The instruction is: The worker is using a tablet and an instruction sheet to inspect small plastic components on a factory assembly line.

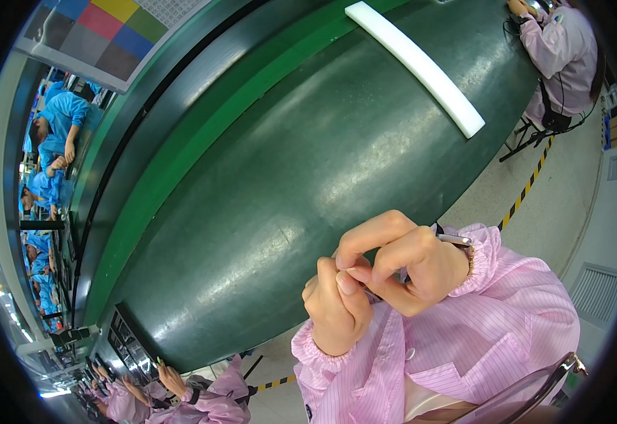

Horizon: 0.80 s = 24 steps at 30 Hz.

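My left hand (337,309) and my right hand (408,263) meet at the fingertips, close to my chest and over the near edge of the green table (252,184). The left fingers are curled, with thumb and forefinger pressed together. My right hand is pinched as well, its fingertips touching those of the left. Whatever lies between them, if anything, is too small or hidden to make out. A watch or bracelet (455,241) circles the right wrist, below a pink striped cuff.
Across the table's far right part lies a long white strip (418,67). A colour chart board (103,32) stands at the upper left. One co-worker in pink (562,56) sits at the upper right, others in pink (209,399) at the lower left. Beyond the ledge are people in blue (61,116).
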Available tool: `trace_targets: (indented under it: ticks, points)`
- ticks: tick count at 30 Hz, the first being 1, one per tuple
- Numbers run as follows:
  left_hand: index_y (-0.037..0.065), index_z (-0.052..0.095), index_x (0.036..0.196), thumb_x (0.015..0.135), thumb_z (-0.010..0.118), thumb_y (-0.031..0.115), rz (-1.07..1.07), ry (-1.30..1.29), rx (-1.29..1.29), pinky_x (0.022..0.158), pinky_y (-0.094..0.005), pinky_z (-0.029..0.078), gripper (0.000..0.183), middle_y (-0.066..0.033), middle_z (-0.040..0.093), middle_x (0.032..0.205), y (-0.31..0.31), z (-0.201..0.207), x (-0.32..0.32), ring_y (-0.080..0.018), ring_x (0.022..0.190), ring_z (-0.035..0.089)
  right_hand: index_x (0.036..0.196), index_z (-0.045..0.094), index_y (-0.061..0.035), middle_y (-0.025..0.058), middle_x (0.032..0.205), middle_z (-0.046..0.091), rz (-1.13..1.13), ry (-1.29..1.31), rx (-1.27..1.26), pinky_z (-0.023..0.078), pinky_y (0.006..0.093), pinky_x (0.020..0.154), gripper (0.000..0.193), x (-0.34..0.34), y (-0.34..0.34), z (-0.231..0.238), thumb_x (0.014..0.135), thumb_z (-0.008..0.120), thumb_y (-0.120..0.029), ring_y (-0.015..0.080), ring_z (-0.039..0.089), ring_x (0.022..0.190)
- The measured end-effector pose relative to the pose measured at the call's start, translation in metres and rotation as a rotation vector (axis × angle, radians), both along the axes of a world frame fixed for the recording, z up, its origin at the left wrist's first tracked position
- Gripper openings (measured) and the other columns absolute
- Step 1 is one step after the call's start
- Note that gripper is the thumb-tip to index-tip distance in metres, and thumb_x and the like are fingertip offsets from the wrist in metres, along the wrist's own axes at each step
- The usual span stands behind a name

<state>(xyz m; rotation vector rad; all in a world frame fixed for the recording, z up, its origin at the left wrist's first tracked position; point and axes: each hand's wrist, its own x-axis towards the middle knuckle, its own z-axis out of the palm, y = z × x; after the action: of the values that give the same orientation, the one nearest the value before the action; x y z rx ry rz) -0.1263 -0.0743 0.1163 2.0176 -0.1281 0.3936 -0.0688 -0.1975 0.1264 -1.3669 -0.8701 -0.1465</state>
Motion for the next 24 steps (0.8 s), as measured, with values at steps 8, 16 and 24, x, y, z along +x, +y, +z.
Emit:
trace_targets:
  ticks: [8,16,24]
  points:
    - [-0.004,0.048,0.079,0.095,0.037,0.018,-0.001,-0.001,-0.006,0.045,-0.0328,0.042,0.029,-0.0125,0.053,0.059,0.0010,-0.0001,-0.0009,-0.0274,0.047,0.055,0.062,0.047,-0.0006,0.0205,0.093,0.057,-0.013,-0.027,-0.015,0.048,0.0269,0.054,0.021,-0.0004,-0.0005,-0.0009,0.073,0.059,0.013,0.0215,0.059,0.071]
    - [-0.003,0.047,0.078,0.095,0.037,0.019,-0.032,0.086,-0.106,0.045,-0.0313,0.042,0.029,-0.0112,0.054,0.058,0.0047,0.0005,-0.0036,-0.0245,0.046,0.055,0.062,0.046,-0.0009,0.0205,0.095,0.056,0.028,-0.024,0.000,0.047,0.0266,0.053,0.022,0.0002,0.0005,-0.0020,0.073,0.058,0.014,0.0211,0.058,0.069]
    - [-0.004,0.049,0.079,0.093,0.039,0.016,-0.046,0.045,-0.045,0.045,-0.0321,0.042,0.026,-0.0116,0.054,0.058,0.0074,-0.0002,-0.0025,-0.0252,0.046,0.055,0.061,0.044,-0.0011,0.0210,0.093,0.056,0.033,0.000,0.015,0.046,0.0267,0.052,0.024,0.0000,0.0008,-0.0006,0.073,0.058,0.014,0.0216,0.058,0.066]
